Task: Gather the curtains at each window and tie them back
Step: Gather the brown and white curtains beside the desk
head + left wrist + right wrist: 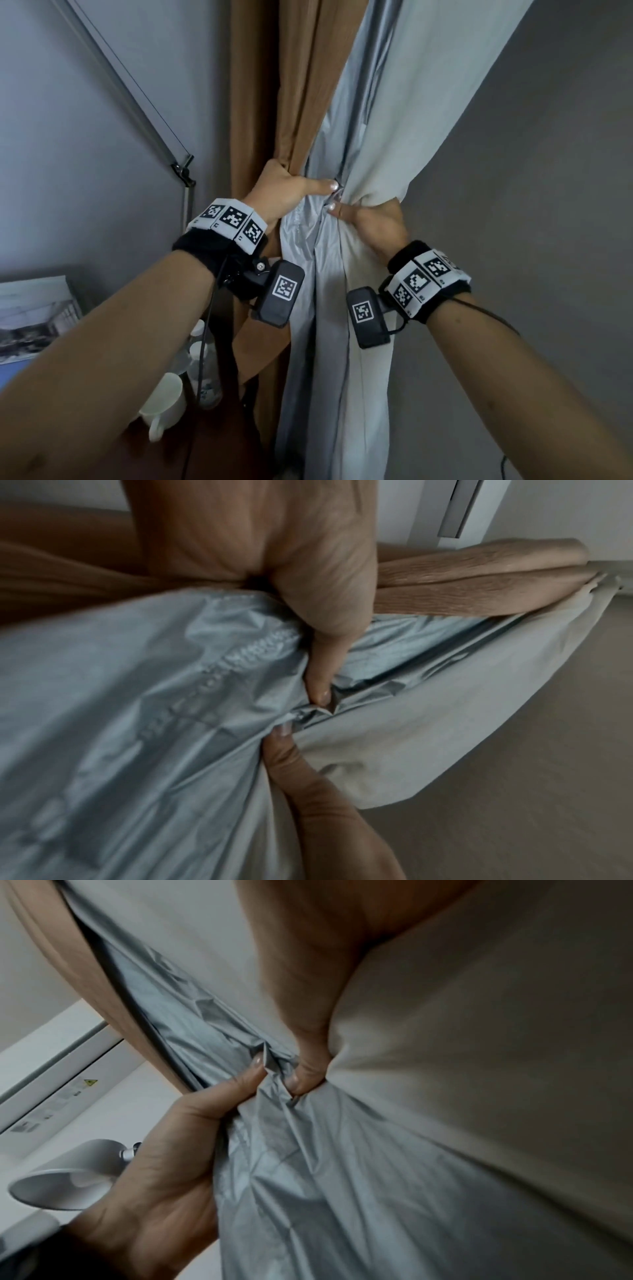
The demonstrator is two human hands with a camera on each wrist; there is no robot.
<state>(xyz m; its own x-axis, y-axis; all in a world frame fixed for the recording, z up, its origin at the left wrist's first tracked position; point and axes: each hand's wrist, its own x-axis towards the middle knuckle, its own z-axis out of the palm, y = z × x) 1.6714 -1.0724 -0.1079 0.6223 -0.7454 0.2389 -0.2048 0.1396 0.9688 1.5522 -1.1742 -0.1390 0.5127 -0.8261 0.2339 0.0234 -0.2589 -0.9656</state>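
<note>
A brown curtain (pixel 260 102) hangs beside a grey curtain (pixel 387 102) with a shiny silver lining (pixel 137 696). Both hang in the middle of the head view. My left hand (pixel 291 192) grips the gathered bundle from the left, its thumb (pixel 325 647) pressed across the silver lining and its fingers (pixel 479 585) wrapped behind. My right hand (pixel 373 219) grips the same bundle from the right. Its thumb (pixel 308 1066) pinches the folds just below the left thumb, and the two thumb tips almost meet. The right hand's fingers are hidden behind the cloth. No tie-back shows.
A white mug (pixel 164 401) and clear bottles (pixel 205 363) stand on a dark surface at lower left, beside a picture (pixel 30 315). A metal lamp arm (pixel 120 85) crosses the left wall, with its white lamp shade (pixel 65 1177) close to my left hand. A bare grey wall (pixel 548 205) is on the right.
</note>
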